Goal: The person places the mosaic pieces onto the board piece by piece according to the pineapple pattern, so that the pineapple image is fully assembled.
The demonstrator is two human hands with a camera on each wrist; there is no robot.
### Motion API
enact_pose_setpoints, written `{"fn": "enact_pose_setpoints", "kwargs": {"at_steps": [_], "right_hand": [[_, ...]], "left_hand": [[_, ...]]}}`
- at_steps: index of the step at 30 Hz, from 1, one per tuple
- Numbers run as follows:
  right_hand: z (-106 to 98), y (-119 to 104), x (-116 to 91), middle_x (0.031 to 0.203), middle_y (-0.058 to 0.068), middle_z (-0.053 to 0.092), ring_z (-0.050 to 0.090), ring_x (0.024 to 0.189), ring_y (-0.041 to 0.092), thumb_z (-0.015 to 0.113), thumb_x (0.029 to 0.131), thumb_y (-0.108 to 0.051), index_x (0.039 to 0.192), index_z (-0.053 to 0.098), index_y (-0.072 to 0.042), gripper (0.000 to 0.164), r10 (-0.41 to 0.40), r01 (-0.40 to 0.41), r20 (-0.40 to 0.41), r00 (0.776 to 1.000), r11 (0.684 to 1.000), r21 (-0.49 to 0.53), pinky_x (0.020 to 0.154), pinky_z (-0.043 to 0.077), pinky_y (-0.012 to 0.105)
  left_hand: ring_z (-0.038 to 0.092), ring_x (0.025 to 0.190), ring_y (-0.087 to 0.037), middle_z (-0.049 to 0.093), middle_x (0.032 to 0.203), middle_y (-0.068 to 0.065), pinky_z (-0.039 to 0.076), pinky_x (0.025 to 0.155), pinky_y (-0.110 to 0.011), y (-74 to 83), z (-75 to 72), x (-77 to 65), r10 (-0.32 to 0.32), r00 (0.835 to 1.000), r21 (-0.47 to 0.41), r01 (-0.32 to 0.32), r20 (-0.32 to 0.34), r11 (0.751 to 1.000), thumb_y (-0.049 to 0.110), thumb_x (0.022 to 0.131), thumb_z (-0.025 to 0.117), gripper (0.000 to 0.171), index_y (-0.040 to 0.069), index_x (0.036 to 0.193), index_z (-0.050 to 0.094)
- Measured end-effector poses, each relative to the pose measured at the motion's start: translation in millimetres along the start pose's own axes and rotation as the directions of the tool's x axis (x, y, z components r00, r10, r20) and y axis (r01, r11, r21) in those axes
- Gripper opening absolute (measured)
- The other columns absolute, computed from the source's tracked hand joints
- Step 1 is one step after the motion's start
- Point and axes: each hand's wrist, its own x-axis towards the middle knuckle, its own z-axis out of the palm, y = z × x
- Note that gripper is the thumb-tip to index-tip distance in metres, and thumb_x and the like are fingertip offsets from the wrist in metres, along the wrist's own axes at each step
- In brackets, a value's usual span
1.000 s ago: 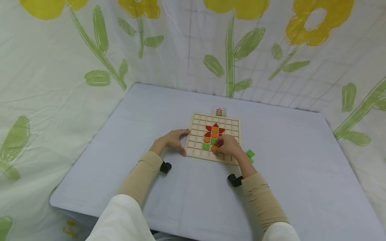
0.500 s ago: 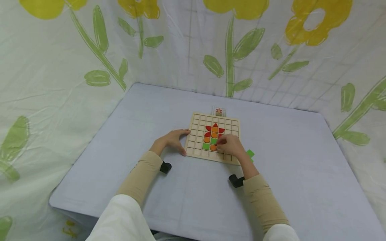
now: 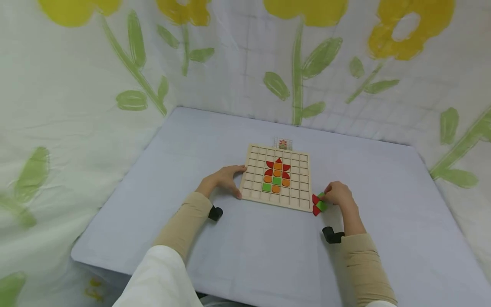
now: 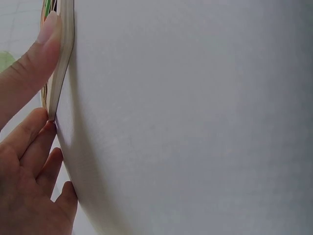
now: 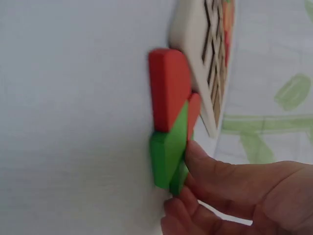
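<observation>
A wooden grid board (image 3: pixel 253 170) lies on the table, with red, orange and green pieces set in its middle cells. My left hand (image 3: pixel 226 179) rests at its left side, thumb by the near corner and index finger farther up the edge, fingers mostly straight. Off the board's near right corner, my right hand (image 3: pixel 339 194) pinches a green block (image 5: pixel 178 180) between thumb and fingers, partly hidden by them. Beside it lie another green block (image 5: pixel 171 147) and two red blocks, the nearer red block (image 5: pixel 168 88) close to the board.
A small card (image 3: pixel 283 143) with a red figure on a grid lies behind the board. Pale cloth covers the table (image 3: pixel 245 247). A curtain (image 3: pixel 226 94) painted with yellow flowers hangs along the back and sides. Black wrist devices (image 3: pixel 332 235) sit beneath both forearms.
My right hand has moved right, off the board to the loose blocks. An orange circle and a red piece it covered now show fully. The left hand keeps its place on the board.
</observation>
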Motion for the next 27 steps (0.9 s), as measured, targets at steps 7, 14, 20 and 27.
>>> {"fn": "enact_pose_setpoints", "kwargs": {"at_steps": [7,14,20,27], "right_hand": [[2.5,1.9,-7.3,0.098,0.028,0.061,0.055,0.091,0.041,0.072,0.080,-0.005,0.092,0.058,0.008,0.023,-0.023,0.028,-0.092,0.995,0.998,0.057,0.071,0.049,0.046],[4.1,-7.3,-2.8,0.099,0.025,0.063,0.056,0.088,0.036,0.072,0.085,-0.008,0.095,0.061,0.007,0.022,-0.020,0.058,-0.176,0.984,0.974,0.218,0.070,0.048,0.041],[9.4,-25.8,4.3,0.107,0.026,0.064,0.063,0.084,0.032,0.068,0.090,-0.012,0.104,0.060,0.004,0.023,-0.071,0.136,-0.200,0.977,0.933,0.334,0.067,0.051,0.030],[30.0,-45.9,8.1,0.106,0.023,0.065,0.061,0.089,0.028,0.068,0.091,-0.016,0.109,0.068,0.005,0.027,-0.130,0.159,-0.100,0.986,0.902,0.401,0.070,0.054,0.027]], "left_hand": [[0.020,0.146,-0.027,0.028,0.158,-0.005,0.017,0.119,-0.042,5.0,5.2,3.4,-0.016,1.000,-0.001,0.016,0.003,1.000,0.021,0.067,0.090,0.101,0.010,0.151,0.036],[0.019,0.146,-0.026,0.027,0.159,-0.004,0.016,0.119,-0.042,4.5,-0.8,-3.6,-0.054,0.998,0.005,0.054,-0.008,0.999,0.020,0.067,0.090,0.101,0.012,0.151,0.035],[0.018,0.147,-0.025,0.026,0.159,-0.002,0.016,0.120,-0.042,5.0,-5.0,-3.9,-0.057,0.998,0.017,0.057,-0.010,0.998,0.021,0.068,0.089,0.100,0.013,0.152,0.034],[0.018,0.147,-0.026,0.026,0.159,-0.003,0.016,0.120,-0.041,3.6,-0.7,-1.3,-0.048,0.999,-0.001,0.048,0.004,0.999,0.021,0.067,0.090,0.101,0.012,0.151,0.035]]}}
